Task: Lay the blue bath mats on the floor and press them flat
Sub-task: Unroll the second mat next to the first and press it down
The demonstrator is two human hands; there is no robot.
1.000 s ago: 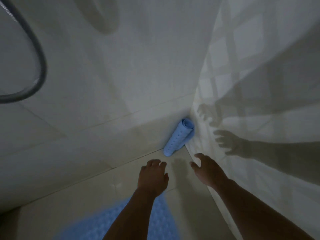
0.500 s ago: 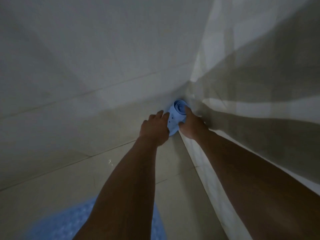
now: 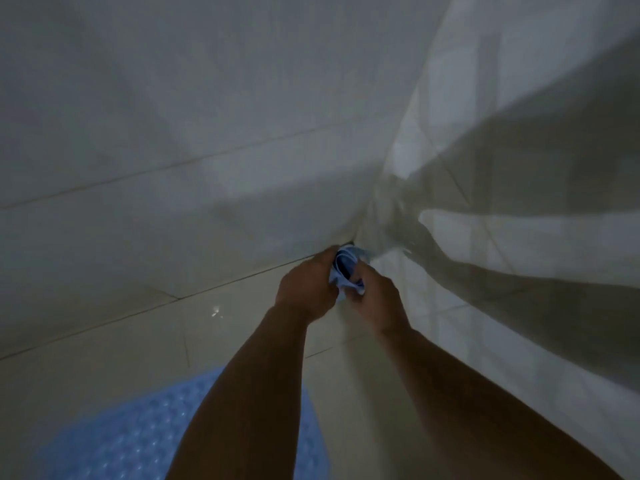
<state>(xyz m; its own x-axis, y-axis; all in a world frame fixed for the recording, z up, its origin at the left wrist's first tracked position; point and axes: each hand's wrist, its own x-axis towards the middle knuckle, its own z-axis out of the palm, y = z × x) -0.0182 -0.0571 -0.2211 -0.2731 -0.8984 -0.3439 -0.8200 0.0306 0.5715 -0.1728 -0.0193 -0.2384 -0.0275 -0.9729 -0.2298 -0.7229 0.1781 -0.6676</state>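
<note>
1. Head view: the rolled mat [image 3: 346,268] stood in the corner where the two tiled walls met the floor [image 3: 104,368], with its open spiral end facing up.
2. The left hand [image 3: 306,289] gripped the roll from the left, its fingers [image 3: 325,259] curled round the side nearest the wall.
3. The right hand [image 3: 375,299] gripped it from the right, its fingers [image 3: 363,273] curled over the roll's lower edge.
4. The roll sat squeezed between the two hands, only its top showing between them.
5. A flat mat [image 3: 131,434], blue and bumpy, lay on the floor near the bottom edge, partly under the left forearm and well apart from the roll.
6. Arm shadows fell across the right wall [image 3: 519,237].
</note>
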